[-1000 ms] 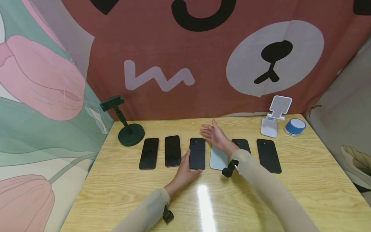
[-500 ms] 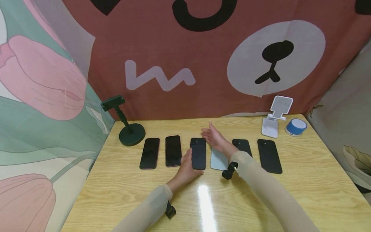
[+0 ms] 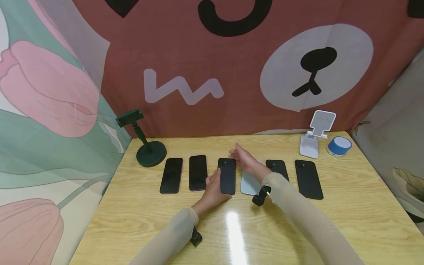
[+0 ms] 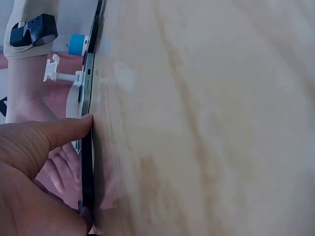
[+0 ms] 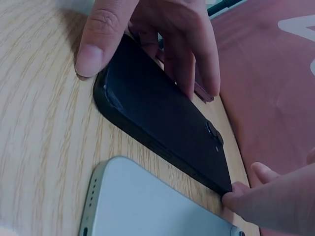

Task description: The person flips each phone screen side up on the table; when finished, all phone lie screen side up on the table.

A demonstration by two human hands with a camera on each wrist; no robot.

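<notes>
A dark smartphone (image 3: 228,175) lies back up on the table, its camera end away from me. My left hand (image 3: 211,192) grips its lower left corner, thumb along the bottom edge and fingers at the left side. The right wrist view shows that thumb (image 5: 96,46) against the end of the phone (image 5: 157,113). Over the light-blue smartphone (image 3: 249,183) reaches my right hand (image 3: 246,159), its fingers fairly straight, touching the dark phone's upper right corner. That hand and sleeve partly cover the light-blue phone.
Two black-screened phones (image 3: 198,173) lie to the left in the row, two dark phones (image 3: 308,179) to the right. A green phone stand (image 3: 150,154) stands at the back left. At the back right are a white folding stand (image 3: 309,145) and a blue-and-white cylinder (image 3: 339,146).
Both hands stay around the dark phone. My right hand has come slightly down and toward it, and the left hand has shifted a little to the right. The phone hardly moves.
</notes>
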